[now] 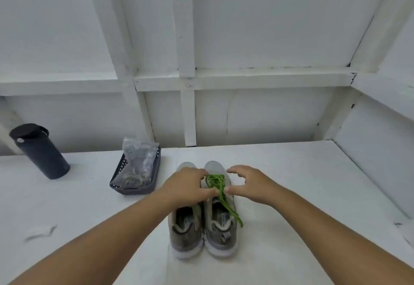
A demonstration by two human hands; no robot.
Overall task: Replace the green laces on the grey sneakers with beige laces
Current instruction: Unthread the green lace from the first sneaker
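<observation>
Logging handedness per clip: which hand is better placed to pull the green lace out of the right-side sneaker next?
Probably the left hand: its fingertips already pinch the green lace on the right-side sneaker. The right hand is spread at the sneaker's side, thumb near the lace.

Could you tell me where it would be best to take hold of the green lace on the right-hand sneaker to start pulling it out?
Probably the loose tail of the green lace, which trails free across the sneaker's opening. Pinch it from above on the right side; the criss-crossed part by the toe looks snug against the shoe.
</observation>
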